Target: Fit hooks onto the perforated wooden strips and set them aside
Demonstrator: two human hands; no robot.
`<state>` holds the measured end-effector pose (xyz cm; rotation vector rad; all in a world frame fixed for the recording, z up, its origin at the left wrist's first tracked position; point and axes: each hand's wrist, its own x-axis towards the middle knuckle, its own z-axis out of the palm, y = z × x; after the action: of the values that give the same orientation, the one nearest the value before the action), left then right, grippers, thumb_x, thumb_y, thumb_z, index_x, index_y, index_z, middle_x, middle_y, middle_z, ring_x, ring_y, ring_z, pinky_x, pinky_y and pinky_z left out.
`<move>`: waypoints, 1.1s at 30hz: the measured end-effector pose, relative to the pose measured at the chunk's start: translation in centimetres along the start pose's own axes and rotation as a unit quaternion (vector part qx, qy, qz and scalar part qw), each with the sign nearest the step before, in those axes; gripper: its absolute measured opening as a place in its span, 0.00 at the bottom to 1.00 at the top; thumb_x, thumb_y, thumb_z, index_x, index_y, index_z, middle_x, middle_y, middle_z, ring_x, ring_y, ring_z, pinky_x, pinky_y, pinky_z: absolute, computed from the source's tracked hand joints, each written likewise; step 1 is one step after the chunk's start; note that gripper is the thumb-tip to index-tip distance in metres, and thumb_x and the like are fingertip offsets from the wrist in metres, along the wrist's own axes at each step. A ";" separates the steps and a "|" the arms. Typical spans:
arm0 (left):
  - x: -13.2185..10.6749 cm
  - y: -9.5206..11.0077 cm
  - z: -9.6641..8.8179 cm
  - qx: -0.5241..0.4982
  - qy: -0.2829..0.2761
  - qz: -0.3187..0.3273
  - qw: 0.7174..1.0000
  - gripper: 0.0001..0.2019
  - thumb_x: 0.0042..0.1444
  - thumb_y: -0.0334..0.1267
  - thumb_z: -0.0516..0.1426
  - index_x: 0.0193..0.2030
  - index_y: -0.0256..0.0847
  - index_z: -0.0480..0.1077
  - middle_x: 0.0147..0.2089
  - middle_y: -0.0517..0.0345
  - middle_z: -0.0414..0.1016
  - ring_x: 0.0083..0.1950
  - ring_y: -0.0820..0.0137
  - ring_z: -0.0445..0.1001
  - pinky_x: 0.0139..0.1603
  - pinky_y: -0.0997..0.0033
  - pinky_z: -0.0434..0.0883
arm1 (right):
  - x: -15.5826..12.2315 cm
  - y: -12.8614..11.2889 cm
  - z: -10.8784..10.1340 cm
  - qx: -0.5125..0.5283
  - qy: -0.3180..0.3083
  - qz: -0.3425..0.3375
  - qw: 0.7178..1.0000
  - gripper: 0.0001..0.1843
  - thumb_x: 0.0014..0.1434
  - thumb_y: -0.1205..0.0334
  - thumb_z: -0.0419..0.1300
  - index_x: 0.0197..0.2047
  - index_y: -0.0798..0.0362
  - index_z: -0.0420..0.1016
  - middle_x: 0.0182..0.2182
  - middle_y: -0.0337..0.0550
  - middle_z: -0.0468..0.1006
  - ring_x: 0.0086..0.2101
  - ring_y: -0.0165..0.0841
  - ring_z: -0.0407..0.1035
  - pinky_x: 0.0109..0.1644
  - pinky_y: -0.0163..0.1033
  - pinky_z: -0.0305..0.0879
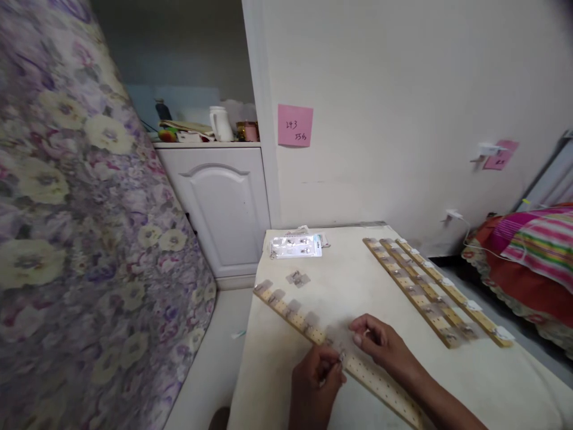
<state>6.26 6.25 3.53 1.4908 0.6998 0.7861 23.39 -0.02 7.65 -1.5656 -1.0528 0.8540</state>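
A long perforated wooden strip (295, 316) lies slanted across the near side of a cream table (349, 280), with several clear adhesive hooks stuck along its far part. My left hand (316, 382) pinches a small clear hook at the strip's edge. My right hand (380, 346) rests curled on the strip just beside it, fingertips on the same clear piece. A loose clear hook (298, 278) lies on the table beyond the strip.
Three more wooden strips (430, 289) with hooks lie side by side at the right. A clear blister pack (295, 246) sits at the table's far edge. A floral mattress (80, 227) leans at left; a white cabinet (219, 203) stands behind. Striped bedding (537, 251) at right.
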 end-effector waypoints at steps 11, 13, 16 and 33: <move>-0.1 -0.3 0.8 -0.038 -0.053 -0.024 0.998 0.06 0.49 0.34 0.58 0.34 0.41 0.66 0.26 0.65 0.69 0.28 0.74 0.69 0.30 0.76 0.64 | -0.5 1.8 -0.2 0.103 -0.068 0.059 0.991 0.20 0.49 0.44 0.65 0.29 0.53 0.68 0.17 0.28 0.64 0.14 0.20 0.52 0.18 0.29 0.47; -0.2 -0.5 0.6 0.005 -0.035 -0.033 0.999 0.05 0.51 0.36 0.57 0.35 0.40 0.66 0.24 0.65 0.69 0.26 0.73 0.68 0.28 0.76 0.63 | -0.3 2.4 -0.9 0.082 -0.061 0.056 0.993 0.19 0.50 0.45 0.64 0.30 0.54 0.70 0.17 0.28 0.63 0.15 0.21 0.53 0.19 0.29 0.49; -0.2 -0.5 0.1 0.068 0.007 -0.042 0.997 0.05 0.54 0.40 0.55 0.34 0.41 0.66 0.21 0.67 0.65 0.24 0.74 0.66 0.26 0.76 0.61 | 0.2 3.5 -2.2 0.059 -0.053 0.061 0.995 0.19 0.51 0.45 0.63 0.32 0.55 0.74 0.18 0.30 0.64 0.17 0.21 0.53 0.20 0.29 0.51; -2.0 -4.6 0.1 0.398 -0.041 0.174 0.900 0.17 0.59 0.29 0.44 0.47 0.43 0.71 0.36 0.53 0.74 0.37 0.67 0.74 0.37 0.72 0.71 | 1.9 6.7 -1.5 0.071 -0.080 0.101 0.989 0.12 0.51 0.53 0.63 0.32 0.54 0.72 0.18 0.29 0.67 0.14 0.19 0.53 0.16 0.27 0.48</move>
<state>5.26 4.84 -1.16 2.4326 0.7388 0.7245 26.82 0.57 1.41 -1.5191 -0.9339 1.1835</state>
